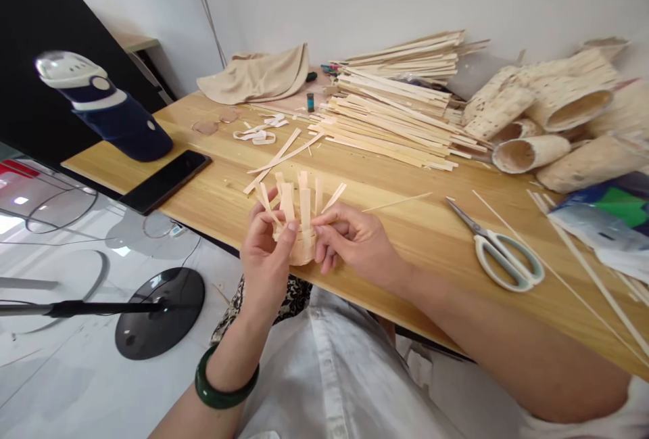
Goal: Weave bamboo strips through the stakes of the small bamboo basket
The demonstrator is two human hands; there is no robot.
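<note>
A small, partly woven basket of pale wood strips is held at the table's front edge, its upright strips fanning out at the top. My left hand is closed around its left side, thumb pressed on the front of the weave. On the right side, my right hand pinches at the weave with thumb and forefinger; a thin weaving strip between them is too small to make out surely. Two loose flat strips lie crossed on the table just behind the basket.
Scissors lie to the right beside long thin strips. Piles of wood strips and rolled bark tubes line the back. At left are a phone, a dark blue bottle and glasses. A thread spool stands behind.
</note>
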